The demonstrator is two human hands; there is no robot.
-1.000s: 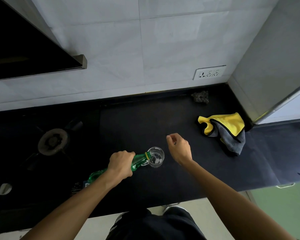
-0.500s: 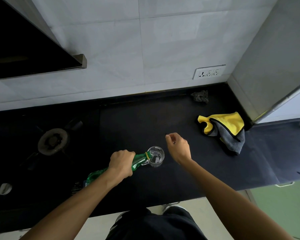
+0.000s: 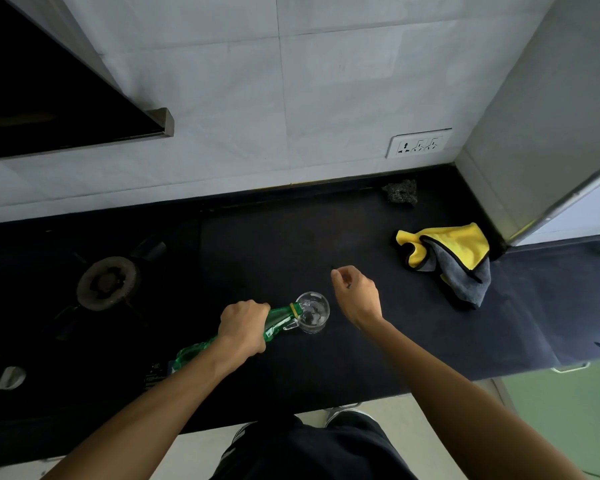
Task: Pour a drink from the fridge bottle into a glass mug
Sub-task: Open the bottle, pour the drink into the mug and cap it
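Left hand (image 3: 245, 325) grips the green bottle (image 3: 280, 317) round its upper body, fingers wrapped. The bottle is tilted, long axis running from behind the left wrist, low and left, up and right to the mouth, which sits at the left rim of the glass mug (image 3: 314, 312). The mug stands upright on the dark counter (image 3: 274, 244), just right of the left knuckles, between the two hands. Its handle seems to face the bottle neck, touching or only overlapping, can't tell. Right hand (image 3: 357, 296) hovers just right of and a bit beyond the mug, apart from it, fingers curled toward the thumb. It may pinch something small and dark, can't tell. Left hand is nearer and does the work. Judged step: pouring, which turns on keeping the mouth over the rim. Hidden: the bottle's middle is under the left hand, its base lost against the dark counter. Stream and fill level are hard to read in clear glass, and no cap can be made out.
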